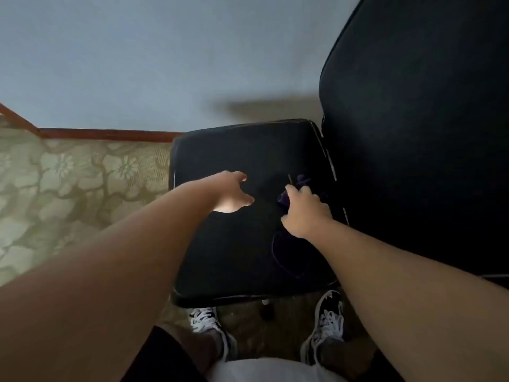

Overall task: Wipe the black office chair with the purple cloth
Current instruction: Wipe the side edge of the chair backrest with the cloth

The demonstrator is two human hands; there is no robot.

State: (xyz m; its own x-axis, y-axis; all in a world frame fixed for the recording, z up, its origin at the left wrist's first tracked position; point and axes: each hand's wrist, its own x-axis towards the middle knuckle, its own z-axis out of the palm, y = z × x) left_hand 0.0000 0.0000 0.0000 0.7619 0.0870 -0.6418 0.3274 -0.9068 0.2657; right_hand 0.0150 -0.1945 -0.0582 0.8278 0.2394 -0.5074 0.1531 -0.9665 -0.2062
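The right hand (pixel 305 212) has its fingers curled over a bunched fold of the purple cloth (pixel 300 180), gripping it against the seat (pixel 242 150) of the black office chair. The cloth shows as a dark violet tuft past the knuckles and as a darker flap trailing toward the person beneath the wrist. It lies on the right part of the seat, close to the gap where the seat meets the backrest (pixel 413 128). The left hand (pixel 234 191) is over the middle of the seat, just beside the right hand but apart from it. Its fingers are spread and loosely bent and it holds nothing. It is blurred, so whether it touches the cushion cannot be told. Both bare forearms reach in from the lower corners of the view. The seat is a squarish black cushion with a thin pale line along its edges, and the tall, rounded backrest rises on the right. Below the seat's near edge stand two black-and-white laced sneakers (pixel 203 321), one to each side of the chair's dark base. The floor is a greenish carpet (pixel 63 175) with a pale floral pattern, bounded by a reddish-brown baseboard (pixel 110 132) under a plain grey-blue wall (pixel 137 59).
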